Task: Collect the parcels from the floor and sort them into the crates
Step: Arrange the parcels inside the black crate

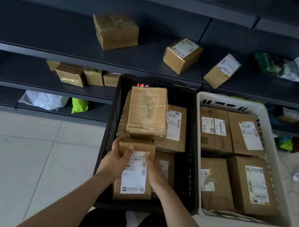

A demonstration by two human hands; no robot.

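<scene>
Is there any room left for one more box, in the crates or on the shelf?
The white crate is full. The black crate has a bare strip along its right wall; the left hand and right hand grip a labelled box at its left. The shelf has a wide bare stretch left of the taped box.

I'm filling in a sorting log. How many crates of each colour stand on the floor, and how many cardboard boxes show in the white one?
Black crate: 1
White crate: 1
Cardboard boxes showing in the white crate: 4
Total: 6
</scene>
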